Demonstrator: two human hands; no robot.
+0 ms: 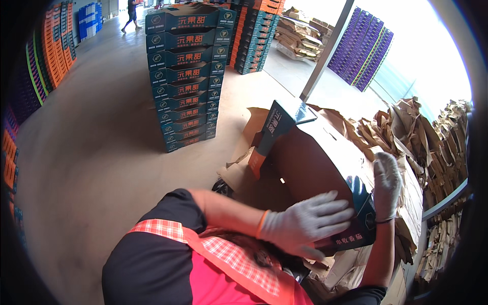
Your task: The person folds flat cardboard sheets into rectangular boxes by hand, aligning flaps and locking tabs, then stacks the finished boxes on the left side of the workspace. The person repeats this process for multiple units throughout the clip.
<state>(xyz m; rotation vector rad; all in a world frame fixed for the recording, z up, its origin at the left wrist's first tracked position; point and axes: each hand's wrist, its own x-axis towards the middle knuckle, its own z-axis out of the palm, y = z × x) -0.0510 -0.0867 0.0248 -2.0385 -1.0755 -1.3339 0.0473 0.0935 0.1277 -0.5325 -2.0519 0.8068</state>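
A partly folded cardboard carton (310, 168), brown inside with dark teal and orange printed outside, stands tilted in front of me. One end panel rises at its far left. My left hand (312, 222), in a pale grey work glove, reaches across its near end with the fingers spread and slightly blurred. I cannot tell whether it touches the board. On the carton's right side is my right hand (387, 185), also gloved, its fingers raised and extended along the outer wall near the right corner. Neither hand is wrapped round anything that I can see.
A tall stack of teal cartons (185, 81) stands ahead on the floor, with more stacks behind. Bundles of brown flattened cardboard (432, 142) line the right side. A grey metal post (328, 51) rises behind the carton. Far off, a person (131, 15) walks.
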